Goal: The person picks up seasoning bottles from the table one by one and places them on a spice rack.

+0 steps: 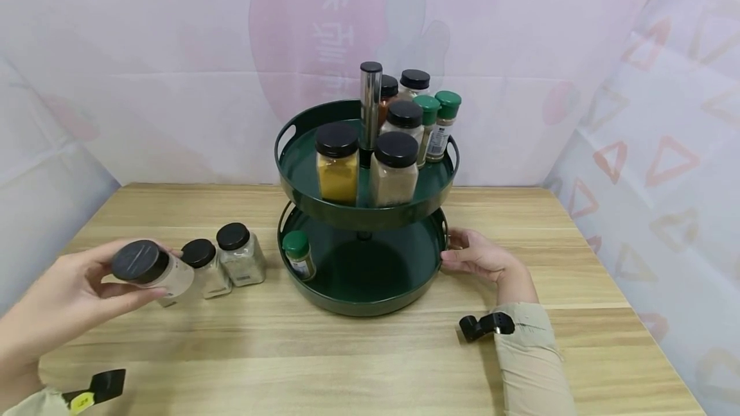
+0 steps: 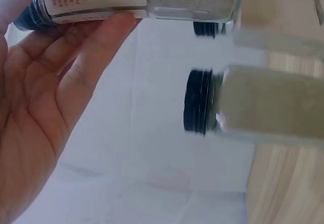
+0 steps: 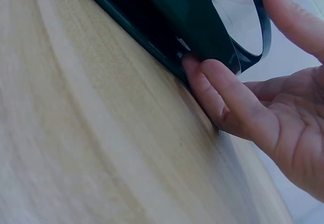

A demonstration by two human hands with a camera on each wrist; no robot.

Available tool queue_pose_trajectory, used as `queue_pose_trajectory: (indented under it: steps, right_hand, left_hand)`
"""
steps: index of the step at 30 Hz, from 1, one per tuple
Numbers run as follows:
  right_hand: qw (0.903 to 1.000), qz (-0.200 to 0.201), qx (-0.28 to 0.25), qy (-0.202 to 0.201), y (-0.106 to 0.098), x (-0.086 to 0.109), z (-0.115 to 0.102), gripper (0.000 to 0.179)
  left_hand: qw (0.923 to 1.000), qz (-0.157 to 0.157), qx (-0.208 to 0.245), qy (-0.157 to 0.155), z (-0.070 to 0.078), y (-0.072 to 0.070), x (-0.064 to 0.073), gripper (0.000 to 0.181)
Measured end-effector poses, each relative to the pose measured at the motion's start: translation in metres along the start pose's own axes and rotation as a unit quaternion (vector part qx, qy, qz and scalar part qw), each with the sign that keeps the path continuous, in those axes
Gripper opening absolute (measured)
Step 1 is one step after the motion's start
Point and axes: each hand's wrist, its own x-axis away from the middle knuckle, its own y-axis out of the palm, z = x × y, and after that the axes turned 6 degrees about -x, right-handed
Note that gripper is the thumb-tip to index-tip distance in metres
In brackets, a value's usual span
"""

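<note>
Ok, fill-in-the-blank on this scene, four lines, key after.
1. The left hand holds a jar whose lid is ____.
2. The right hand touches the ____ tier of the two-tier stand.
3. On the upper tier, ____ green-lidded bottles show.
4. In the head view, the powder in the upper tier's leftmost jar is ____.

Missing words: black; lower; two; yellow.
</note>
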Motion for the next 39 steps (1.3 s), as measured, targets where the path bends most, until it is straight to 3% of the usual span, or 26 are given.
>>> queue_pose_trajectory:
  steps: [9,16,24,34,39]
  right_hand:
    - [1.0,0.002,-0.006,0.001,0.001,0.001,-0.001,0.093]
    - [1.0,0.003,-0.001,0.001,0.001,0.001,-0.001,0.094]
    - [1.0,-0.001,0.001,0.0,0.0,0.0,0.0,0.094]
    - [1.0,-0.003,-0.003,0.003,0.001,0.0,-0.001,0.094]
    - [1.0,-0.002,-0.01,0.002,0.001,0.0,-0.002,0.094]
  left_hand:
    - [0.9989,-0.024,0.027,0.029,0.013,0.018,-0.019,0.056]
    - [0.9973,-0.053,0.041,0.029,0.023,0.031,-0.035,0.051]
    - [0.9962,-0.076,0.02,0.037,0.03,0.048,-0.052,0.053]
    - [0.9888,-0.117,0.071,0.059,0.04,0.073,-0.069,0.045]
    - [0.9873,-0.123,0.074,0.068,0.044,0.08,-0.077,0.046]
